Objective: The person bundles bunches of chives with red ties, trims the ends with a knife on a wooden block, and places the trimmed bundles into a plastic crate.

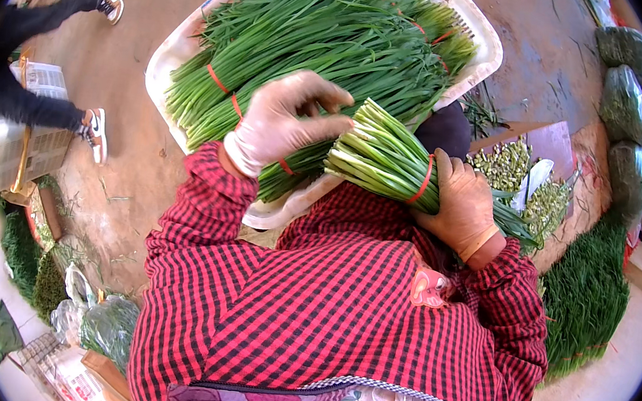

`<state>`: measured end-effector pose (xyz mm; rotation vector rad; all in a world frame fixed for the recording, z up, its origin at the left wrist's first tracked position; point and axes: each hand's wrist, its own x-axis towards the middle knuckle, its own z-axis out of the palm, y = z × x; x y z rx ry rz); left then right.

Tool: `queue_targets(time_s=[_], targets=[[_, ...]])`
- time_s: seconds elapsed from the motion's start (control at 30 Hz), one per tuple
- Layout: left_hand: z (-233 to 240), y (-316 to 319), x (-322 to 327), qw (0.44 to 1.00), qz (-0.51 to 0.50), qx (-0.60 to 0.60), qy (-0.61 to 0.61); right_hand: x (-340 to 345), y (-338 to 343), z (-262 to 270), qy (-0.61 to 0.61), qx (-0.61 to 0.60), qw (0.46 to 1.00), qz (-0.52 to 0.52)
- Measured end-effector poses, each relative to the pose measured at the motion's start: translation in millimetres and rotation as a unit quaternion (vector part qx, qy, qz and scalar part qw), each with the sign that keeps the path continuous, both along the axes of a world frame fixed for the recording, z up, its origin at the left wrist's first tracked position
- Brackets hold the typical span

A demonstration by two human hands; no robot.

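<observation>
My right hand [463, 202], in a thin glove, grips a bundle of green garlic chives [388, 157] around its middle. A red rubber band [423, 179] circles that bundle just beside my fingers, and its pale cut ends point up and left. My gloved left hand [295, 117] hovers at those ends, slightly blurred, fingers curled apart and seemingly holding nothing. Below it, a white plastic crate [160, 72] holds several chive bundles [315, 39] tied with red bands. The leaf ends of the held bundle pass behind my right wrist.
Cut stem pieces [503, 162] lie on a board at the right. Filled plastic bags [629, 105] and more chives [582, 301] line the right side. At the left, a person's legs [40, 109] stride past a plastic crate [6, 153]. Bagged greens [111, 325] lie lower left.
</observation>
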<state>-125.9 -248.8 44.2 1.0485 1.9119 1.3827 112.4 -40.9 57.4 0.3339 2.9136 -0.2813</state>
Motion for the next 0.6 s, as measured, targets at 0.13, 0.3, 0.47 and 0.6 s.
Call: queue_targets(time_s=[0.13, 0.3, 0.47, 0.6], targets=[[-13, 8, 19, 0.996, -0.070, 0.027, 0.037, 5, 0, -4, 0.015, 0.004, 1.000, 0.002], [-8, 16, 19, 0.978, -0.094, 0.053, 0.176, 14, 1, -14, 0.050, -0.003, 0.999, -0.017], [42, 36, 1, 0.959, -0.096, 0.071, 0.257, 18, 9, -20, 0.162, -0.093, 0.982, -0.004], [96, 59, 8, 0.892, -0.151, 0.095, 0.416, -12, 10, 21, 0.293, -0.213, 0.932, -0.018]])
